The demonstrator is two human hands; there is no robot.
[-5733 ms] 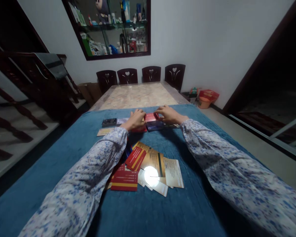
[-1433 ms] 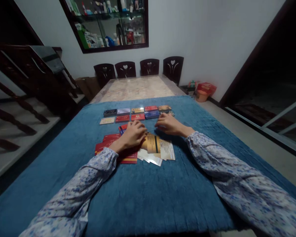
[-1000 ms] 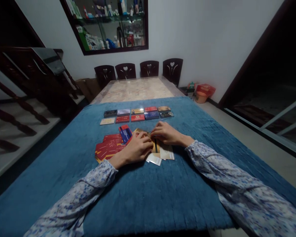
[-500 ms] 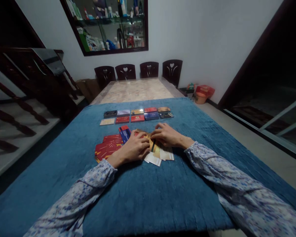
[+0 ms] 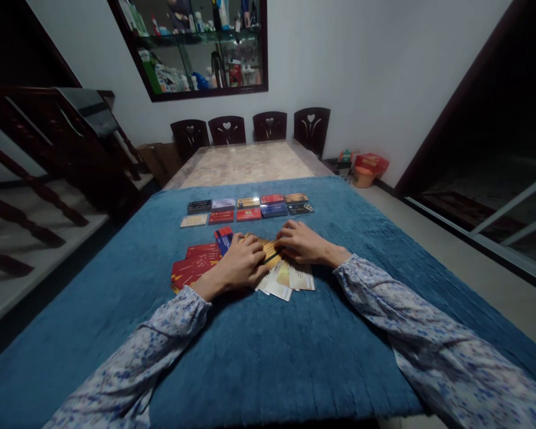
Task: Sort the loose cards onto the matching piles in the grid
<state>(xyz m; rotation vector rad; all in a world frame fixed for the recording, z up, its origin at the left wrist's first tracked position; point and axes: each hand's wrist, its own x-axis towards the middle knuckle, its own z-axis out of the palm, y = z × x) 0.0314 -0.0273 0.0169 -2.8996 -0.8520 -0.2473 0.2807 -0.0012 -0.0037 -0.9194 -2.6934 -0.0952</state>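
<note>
- The gold card with a dark stripe point(image 5: 272, 253) is between the two hands, over the near group of loose cards on the blue cloth point(image 5: 268, 351).
- The left hand point(image 5: 239, 262) curves over the card's left end, fingers bent and close together; whether the thumb pinches from below cannot be told.
- The right hand point(image 5: 300, 243) has its fingers bunched at the card's right end, their tips touching the edge; how firmly they grip it cannot be told.
- White cards point(image 5: 280, 287) fan out just to the near side of the gold card, partly overlapping.
- Dark red cards point(image 5: 195, 266) lie in a loose overlapping spread to the left, with a blue-and-red card point(image 5: 224, 238) at their far right, beside the left hand.
- Farther off, two rows of card stacks point(image 5: 249, 214) sit on the cloth, near the bare marble tabletop point(image 5: 250, 162).
- The gold card looks thin, light and fairly stiff, probably smooth enough to slide over its neighbours; it should bend a little before it creases.
- Its short ends or opposite corners seem the best hold, thumb under and fingertips above, since flat edges on soft cloth may be awkward to lift.
</note>
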